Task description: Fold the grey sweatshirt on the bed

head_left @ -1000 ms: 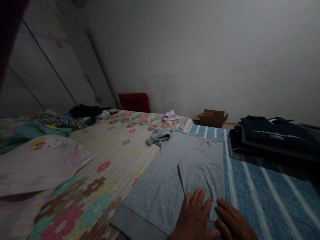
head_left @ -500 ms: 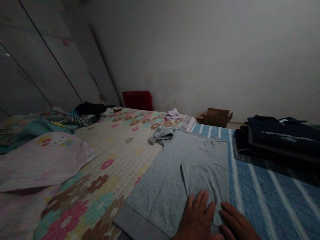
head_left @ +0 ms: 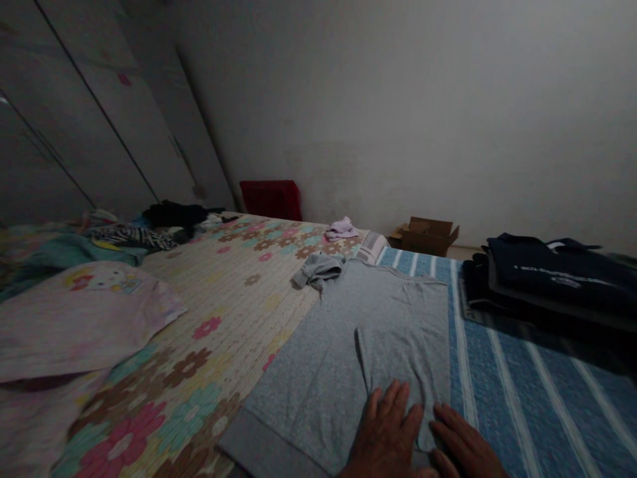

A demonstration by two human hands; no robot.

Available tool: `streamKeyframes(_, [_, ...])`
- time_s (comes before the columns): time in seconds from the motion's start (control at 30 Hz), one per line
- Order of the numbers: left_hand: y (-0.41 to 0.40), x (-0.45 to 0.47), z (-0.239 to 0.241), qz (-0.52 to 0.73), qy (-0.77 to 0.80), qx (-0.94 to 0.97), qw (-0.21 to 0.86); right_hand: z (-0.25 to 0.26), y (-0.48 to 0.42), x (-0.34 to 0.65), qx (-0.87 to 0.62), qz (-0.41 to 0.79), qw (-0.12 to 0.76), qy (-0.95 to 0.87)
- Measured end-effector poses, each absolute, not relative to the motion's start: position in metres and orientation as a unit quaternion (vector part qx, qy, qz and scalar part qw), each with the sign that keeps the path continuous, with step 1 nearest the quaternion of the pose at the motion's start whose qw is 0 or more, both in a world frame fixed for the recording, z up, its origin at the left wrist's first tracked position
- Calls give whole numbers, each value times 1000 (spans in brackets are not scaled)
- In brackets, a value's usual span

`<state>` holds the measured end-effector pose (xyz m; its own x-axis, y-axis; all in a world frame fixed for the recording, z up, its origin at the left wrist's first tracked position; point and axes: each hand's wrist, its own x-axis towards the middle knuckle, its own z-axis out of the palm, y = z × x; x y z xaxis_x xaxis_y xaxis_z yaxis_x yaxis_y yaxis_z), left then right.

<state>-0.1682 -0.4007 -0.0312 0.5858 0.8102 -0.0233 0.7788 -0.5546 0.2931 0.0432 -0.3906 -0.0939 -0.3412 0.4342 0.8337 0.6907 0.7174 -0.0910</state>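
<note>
A grey long-sleeved shirt (head_left: pixel 308 372) lies spread on the bed, with its wide hem band towards the lower left. One sleeve is folded inward over the body, and the other sleeve (head_left: pixel 321 269) is bunched at the far left. My left hand (head_left: pixel 385 431) rests flat on the folded sleeve near its lower end, fingers stretched out. Close to its right, my right hand (head_left: pixel 462 441) lies along the shirt's right edge with the fingers extended. The wrists are cut off by the frame's bottom edge.
Dark folded clothes (head_left: pixel 557 279) are stacked on the blue striped sheet (head_left: pixel 512 398) at right. A pink garment (head_left: pixel 94 325) and a heap of clothes (head_left: pixel 119 239) lie at left. Further off are a lilac cloth (head_left: pixel 341 229), a cardboard box (head_left: pixel 425 238) and a red object (head_left: pixel 271 200).
The view has shifted slightly, so everything sits a little further left. Both hands keep nearly the same place on the shirt, and its folds look unchanged.
</note>
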Motion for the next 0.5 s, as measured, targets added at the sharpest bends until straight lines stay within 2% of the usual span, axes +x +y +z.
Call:
streamKeyframes(0.27, [-400, -168, -37, 53, 451, 881, 134, -97, -398, 52, -386, -68, 455, -800])
streamKeyframes(0.5, [-398, -166, -41, 49, 451, 879, 148, -57, -389, 33, -347, -62, 445, -823])
